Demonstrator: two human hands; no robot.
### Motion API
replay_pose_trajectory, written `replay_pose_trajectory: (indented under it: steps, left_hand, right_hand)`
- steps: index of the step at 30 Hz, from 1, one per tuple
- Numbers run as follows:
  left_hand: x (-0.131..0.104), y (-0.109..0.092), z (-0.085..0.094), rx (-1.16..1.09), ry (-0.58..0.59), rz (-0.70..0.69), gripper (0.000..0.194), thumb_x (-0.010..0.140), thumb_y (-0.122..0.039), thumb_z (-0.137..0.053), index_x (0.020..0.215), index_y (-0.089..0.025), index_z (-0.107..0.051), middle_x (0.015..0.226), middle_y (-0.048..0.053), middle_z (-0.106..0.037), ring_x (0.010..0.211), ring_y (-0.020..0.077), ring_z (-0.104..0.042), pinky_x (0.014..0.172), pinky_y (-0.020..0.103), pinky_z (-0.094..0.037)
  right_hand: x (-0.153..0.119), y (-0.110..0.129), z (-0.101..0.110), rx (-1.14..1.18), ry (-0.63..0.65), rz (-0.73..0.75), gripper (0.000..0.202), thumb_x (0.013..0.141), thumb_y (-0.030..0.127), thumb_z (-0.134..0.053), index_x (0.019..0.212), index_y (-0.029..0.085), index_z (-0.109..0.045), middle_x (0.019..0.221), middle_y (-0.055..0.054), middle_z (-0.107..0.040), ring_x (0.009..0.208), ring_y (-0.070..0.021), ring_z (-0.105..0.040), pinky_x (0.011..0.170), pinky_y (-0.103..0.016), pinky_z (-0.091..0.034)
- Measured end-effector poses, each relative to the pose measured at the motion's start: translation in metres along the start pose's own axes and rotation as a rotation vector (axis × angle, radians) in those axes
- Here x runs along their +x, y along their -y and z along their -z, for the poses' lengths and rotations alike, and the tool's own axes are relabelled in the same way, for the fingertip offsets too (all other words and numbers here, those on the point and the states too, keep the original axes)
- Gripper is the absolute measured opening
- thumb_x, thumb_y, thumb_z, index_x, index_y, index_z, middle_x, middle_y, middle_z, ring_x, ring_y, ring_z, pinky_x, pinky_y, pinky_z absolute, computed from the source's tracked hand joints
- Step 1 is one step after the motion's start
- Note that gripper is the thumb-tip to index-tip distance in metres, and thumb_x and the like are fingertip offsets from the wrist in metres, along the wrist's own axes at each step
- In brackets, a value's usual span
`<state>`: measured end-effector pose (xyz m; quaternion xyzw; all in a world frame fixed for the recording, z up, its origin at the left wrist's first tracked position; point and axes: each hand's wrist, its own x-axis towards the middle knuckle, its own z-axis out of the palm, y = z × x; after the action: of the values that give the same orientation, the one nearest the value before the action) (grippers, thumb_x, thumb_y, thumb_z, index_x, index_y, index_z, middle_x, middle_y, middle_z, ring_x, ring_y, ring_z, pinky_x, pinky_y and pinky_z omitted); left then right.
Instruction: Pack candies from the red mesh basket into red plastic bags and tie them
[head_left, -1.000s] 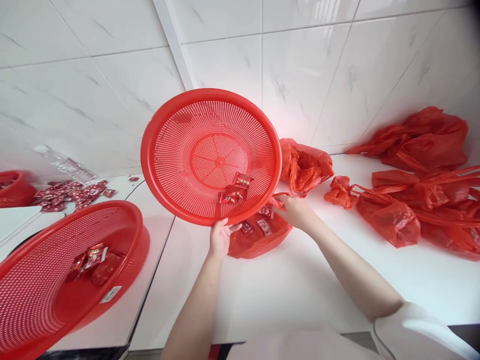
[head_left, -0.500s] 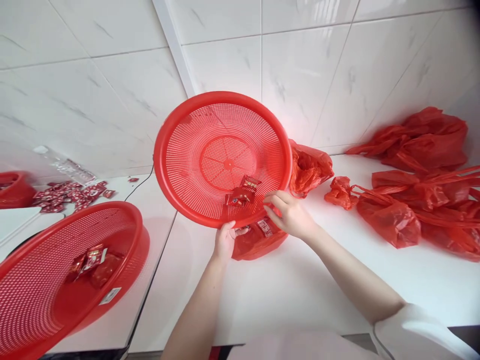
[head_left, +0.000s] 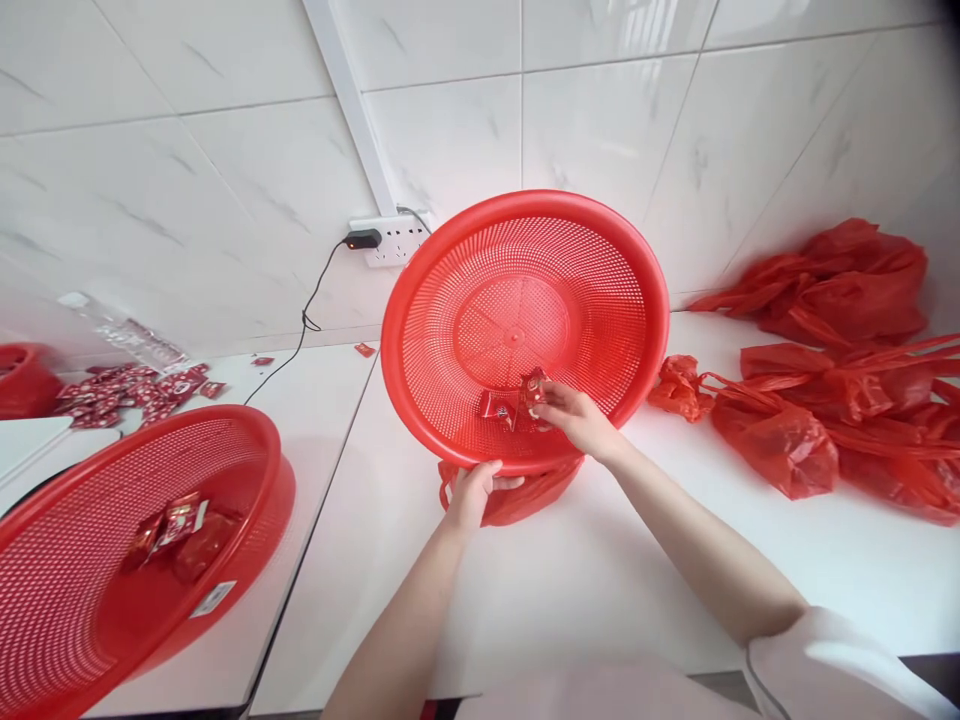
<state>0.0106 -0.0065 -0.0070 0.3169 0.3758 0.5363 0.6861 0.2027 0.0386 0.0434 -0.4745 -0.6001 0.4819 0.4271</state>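
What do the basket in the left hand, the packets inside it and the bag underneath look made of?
Basket: likely molded plastic, semi-gloss; stiff rounded rim, evenly perforated wall.
Packets: shiny printed wrappers, plastic film or foil, can't tell which; crinkled surfaces catch the light.
Bag: probably thin plastic film, soft sheen; creased sides, limp handle loop.

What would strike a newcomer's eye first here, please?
Probably the big red basket tilted up in the middle, its rim held by the left hand while the right hand grasps a red packet inside. Next come a second basket at lower left and red bags at right.
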Motion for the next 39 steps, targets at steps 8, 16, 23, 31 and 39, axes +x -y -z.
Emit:
replay_pose_trajectory:
  steps: [8, 16, 23, 31, 39]
  left_hand:
    - [0.011, -0.013, 0.016, -0.026, -0.088, -0.101, 0.03, 0.065, -0.024, -0.07, 0.093, -0.015, -0.064, 0.097, 0.006, -0.07, 0.089, 0.0258, -0.068, 0.074, 0.044, -0.06]
    - [0.014, -0.02, 0.023, -0.05, -0.093, -0.119, 0.03, 0.069, -0.025, -0.067, 0.097, -0.016, -0.064, 0.099, 0.006, -0.07, 0.087, 0.0223, -0.067, 0.066, 0.035, -0.06]
    - [0.016, -0.02, 0.026, -0.075, -0.09, -0.133, 0.024, 0.069, -0.026, -0.066, 0.09, -0.016, -0.064, 0.092, 0.004, -0.07, 0.086, 0.0232, -0.067, 0.073, 0.042, -0.06]
    - [0.015, -0.019, 0.025, -0.052, -0.097, -0.129, 0.028, 0.068, -0.026, -0.066, 0.093, -0.014, -0.065, 0.095, 0.007, -0.07, 0.087, 0.0251, -0.067, 0.071, 0.042, -0.06]
    - [0.016, -0.022, 0.026, -0.084, -0.155, -0.177, 0.032, 0.066, -0.026, -0.066, 0.097, -0.016, -0.064, 0.098, 0.007, -0.069, 0.09, 0.0251, -0.065, 0.069, 0.041, -0.059]
  right_hand:
    - [-0.012, 0.026, 0.002, 0.672, 0.108, -0.149, 0.035, 0.075, 0.041, -0.074, 0.099, 0.016, -0.069, 0.096, -0.008, -0.073, 0.081, -0.0159, -0.07, 0.077, -0.027, -0.055]
    - [-0.012, 0.023, -0.003, 0.608, 0.118, -0.203, 0.039, 0.074, 0.047, -0.074, 0.097, 0.016, -0.066, 0.082, -0.008, -0.074, 0.071, -0.0166, -0.07, 0.062, -0.025, -0.055]
    - [-0.007, 0.014, -0.004, 0.56, 0.016, -0.217, 0.051, 0.08, 0.066, -0.054, 0.059, 0.019, -0.053, 0.041, 0.002, -0.05, 0.035, -0.0095, -0.043, 0.034, -0.022, -0.034]
    - [-0.013, 0.015, -0.008, 0.371, 0.055, -0.063, 0.04, 0.075, 0.057, -0.068, 0.072, 0.018, -0.059, 0.056, 0.002, -0.058, 0.045, -0.0096, -0.049, 0.048, -0.023, -0.042]
    - [-0.012, 0.008, -0.006, -0.048, 0.3, 0.03, 0.033, 0.078, 0.051, -0.067, 0.079, 0.017, -0.063, 0.07, 0.0, -0.065, 0.055, -0.0102, -0.055, 0.051, -0.023, -0.041]
